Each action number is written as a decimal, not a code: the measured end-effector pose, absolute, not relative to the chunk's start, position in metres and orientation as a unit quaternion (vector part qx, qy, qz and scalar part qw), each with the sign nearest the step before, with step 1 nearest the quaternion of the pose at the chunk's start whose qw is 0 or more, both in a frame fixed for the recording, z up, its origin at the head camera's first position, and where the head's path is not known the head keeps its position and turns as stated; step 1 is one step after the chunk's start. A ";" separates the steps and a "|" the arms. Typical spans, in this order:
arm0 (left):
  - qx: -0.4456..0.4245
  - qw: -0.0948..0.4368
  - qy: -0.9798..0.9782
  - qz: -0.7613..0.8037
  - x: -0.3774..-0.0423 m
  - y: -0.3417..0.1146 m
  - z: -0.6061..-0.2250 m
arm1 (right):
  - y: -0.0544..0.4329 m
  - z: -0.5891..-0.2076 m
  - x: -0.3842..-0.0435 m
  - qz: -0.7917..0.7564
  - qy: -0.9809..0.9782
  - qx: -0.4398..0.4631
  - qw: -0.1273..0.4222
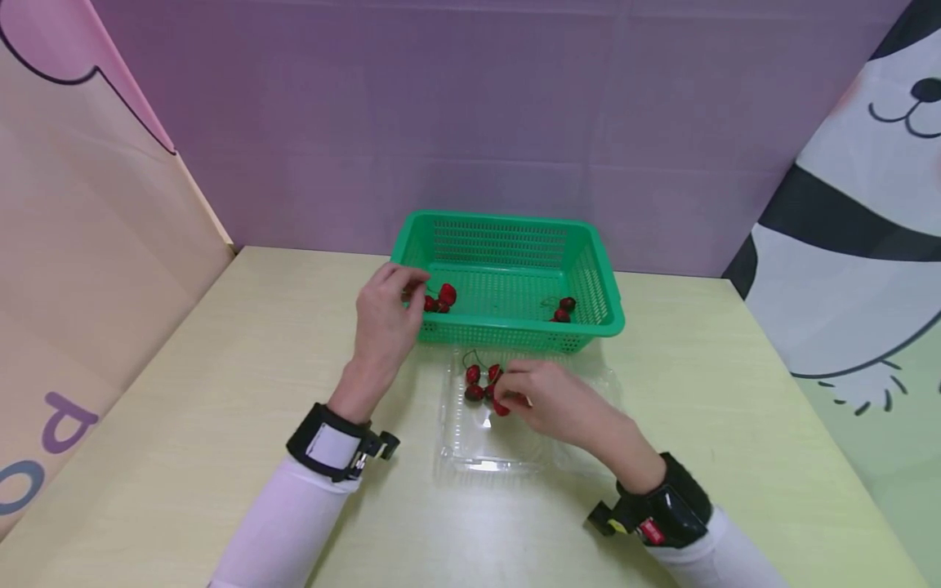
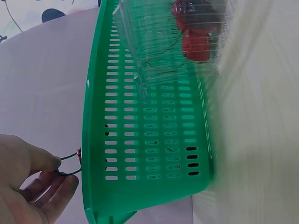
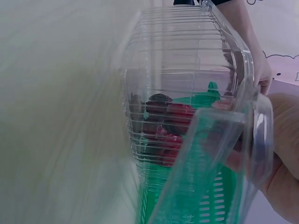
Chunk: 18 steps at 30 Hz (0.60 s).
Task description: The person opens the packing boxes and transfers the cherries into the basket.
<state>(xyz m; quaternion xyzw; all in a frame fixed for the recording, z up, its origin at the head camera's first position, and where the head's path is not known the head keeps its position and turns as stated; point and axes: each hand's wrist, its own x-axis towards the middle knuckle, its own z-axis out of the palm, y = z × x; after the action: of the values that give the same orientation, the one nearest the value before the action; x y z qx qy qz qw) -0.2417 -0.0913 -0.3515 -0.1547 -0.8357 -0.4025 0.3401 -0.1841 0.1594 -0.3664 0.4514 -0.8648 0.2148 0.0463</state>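
1. Your left hand (image 1: pixel 388 314) is at the left side of the green basket (image 1: pixel 507 328); its fingers (image 2: pixel 42 160) pinch a stem (image 2: pixel 70 173), with a cherry (image 2: pixel 79 153) at the rim.
2. Your right hand (image 1: pixel 559 402) is over the clear box (image 1: pixel 470 453), its fingers curled by the cherries (image 1: pixel 474 393) inside; whether they pinch one, I cannot tell.
3. More cherries (image 1: pixel 564 310) lie in the basket's right side.
4. The box sits on the tabletop (image 1: pixel 184 408).
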 end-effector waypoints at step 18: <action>-0.145 0.332 -0.848 -0.387 -0.245 -0.094 -0.357 | 0.160 -0.365 -0.187 0.256 -0.834 0.479 0.101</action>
<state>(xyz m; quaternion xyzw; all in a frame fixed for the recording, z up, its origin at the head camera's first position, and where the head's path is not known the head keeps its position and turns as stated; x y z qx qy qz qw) -0.2450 -0.0936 -0.3569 -0.1447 -0.8479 -0.3873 0.3317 -0.1873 0.1598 -0.3646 0.4787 -0.8337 0.2562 0.1012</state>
